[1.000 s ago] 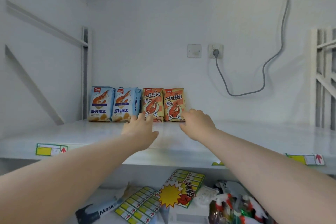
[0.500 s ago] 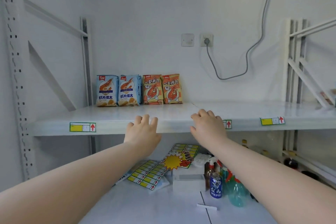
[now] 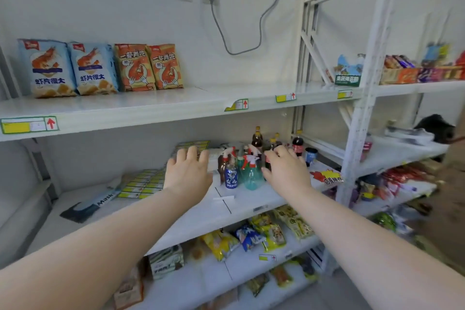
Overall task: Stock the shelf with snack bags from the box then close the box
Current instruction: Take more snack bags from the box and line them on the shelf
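Note:
Two blue snack bags (image 3: 70, 68) and two orange snack bags (image 3: 149, 66) stand upright in a row at the back left of the white upper shelf (image 3: 141, 111). My left hand (image 3: 188, 171) and my right hand (image 3: 285, 170) hover below that shelf, in front of the middle shelf, both empty with fingers apart. The box is not in view.
The middle shelf (image 3: 241, 204) holds spray bottles (image 3: 250, 171), a blue can (image 3: 231, 175), dark drink bottles, label sheets (image 3: 143, 182) and a mask pack (image 3: 86, 206). Lower shelves carry several snack packets. A white rack upright (image 3: 362, 98) stands to the right, with more goods behind it.
Both hands have pulled back from the orange bags and dropped from the upper shelf to the middle shelf level. The view has swung right and down, showing lower shelves.

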